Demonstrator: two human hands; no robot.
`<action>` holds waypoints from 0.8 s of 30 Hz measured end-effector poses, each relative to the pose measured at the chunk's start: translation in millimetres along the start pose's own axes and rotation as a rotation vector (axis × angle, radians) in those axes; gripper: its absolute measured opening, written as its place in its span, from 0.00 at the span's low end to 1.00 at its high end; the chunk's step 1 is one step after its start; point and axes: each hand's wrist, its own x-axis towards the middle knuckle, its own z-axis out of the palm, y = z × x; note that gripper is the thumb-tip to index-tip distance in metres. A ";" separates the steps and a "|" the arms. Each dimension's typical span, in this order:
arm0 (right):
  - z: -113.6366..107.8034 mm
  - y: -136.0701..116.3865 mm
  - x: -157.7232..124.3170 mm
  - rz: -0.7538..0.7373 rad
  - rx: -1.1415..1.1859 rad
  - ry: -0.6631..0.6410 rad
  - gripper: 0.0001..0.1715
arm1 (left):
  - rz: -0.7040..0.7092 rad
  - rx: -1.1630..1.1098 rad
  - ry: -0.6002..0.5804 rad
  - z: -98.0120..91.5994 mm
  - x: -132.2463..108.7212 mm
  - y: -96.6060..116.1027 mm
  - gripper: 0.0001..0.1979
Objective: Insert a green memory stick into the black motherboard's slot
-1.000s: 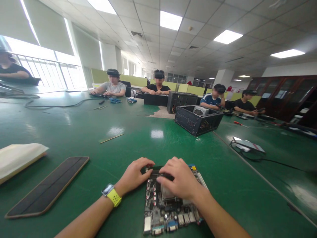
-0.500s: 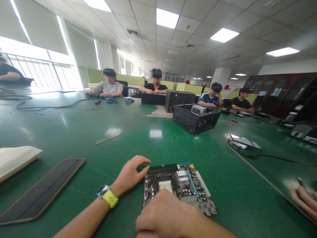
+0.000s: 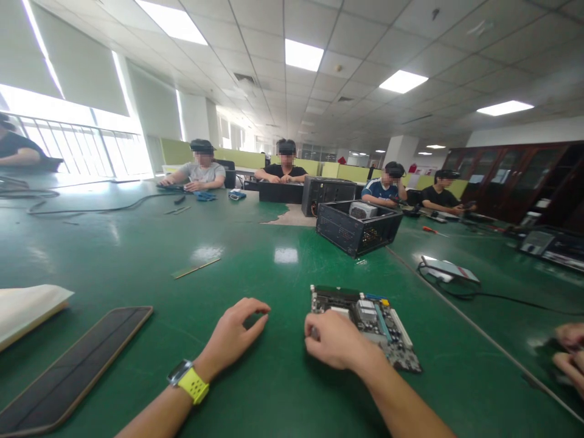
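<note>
A computer motherboard (image 3: 374, 319) lies flat on the green table (image 3: 283, 389) in front of me. My right hand (image 3: 335, 339) grips its near left corner, fingers curled over the edge. My left hand (image 3: 232, 333), with a yellow-strapped watch on the wrist, rests on the table left of the board with fingers loosely apart, holding nothing and a short gap away from it.
A dark flat pad (image 3: 73, 371) and a pale envelope (image 3: 27, 307) lie at the left. An open black computer case (image 3: 358, 225) stands beyond. A cabled device (image 3: 449, 269) sits to the right. Another person's hands (image 3: 570, 356) show at the right edge; several people sit across.
The motherboard has slid to the right and away from my left hand. My right hand moved from over the board to its near left corner. My left hand is off the board now.
</note>
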 end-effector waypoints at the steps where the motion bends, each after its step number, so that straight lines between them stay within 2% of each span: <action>1: -2.3 12.8 3.8 0.097 -0.004 0.026 0.10 | 0.001 -0.001 0.001 -0.3 -0.2 0.1 0.07; 5: -10.7 63.8 14.7 0.506 -0.055 0.128 0.12 | -0.001 -0.002 0.005 -1.1 -1.2 -0.2 0.07; 7: -12.7 83.7 16.6 0.660 -0.073 0.155 0.13 | -0.003 -0.001 0.003 -1.3 -1.4 -0.5 0.07; 11: -12.0 103.0 15.3 0.765 -0.067 0.163 0.15 | -0.003 -0.008 -0.010 -1.2 -0.7 0.1 0.07; 16: -14.4 100.6 14.6 0.737 -0.101 0.130 0.16 | 0.003 -0.023 -0.011 -1.7 -0.2 3.6 0.07; 19: -15.0 84.6 13.9 0.685 -0.118 0.112 0.14 | 0.006 -0.021 -0.008 -2.1 -0.6 5.5 0.07; 22: -7.6 48.1 8.7 0.465 -0.029 0.059 0.14 | 0.005 -0.010 -0.012 -1.8 -0.8 6.5 0.07; 23: -3.8 32.8 6.0 0.346 0.055 0.004 0.15 | 0.005 -0.006 -0.014 -1.6 -0.8 6.9 0.07; 24: -0.1 17.7 3.3 0.230 0.199 -0.103 0.16 | 0.008 -0.003 -0.018 -1.4 -0.7 7.3 0.07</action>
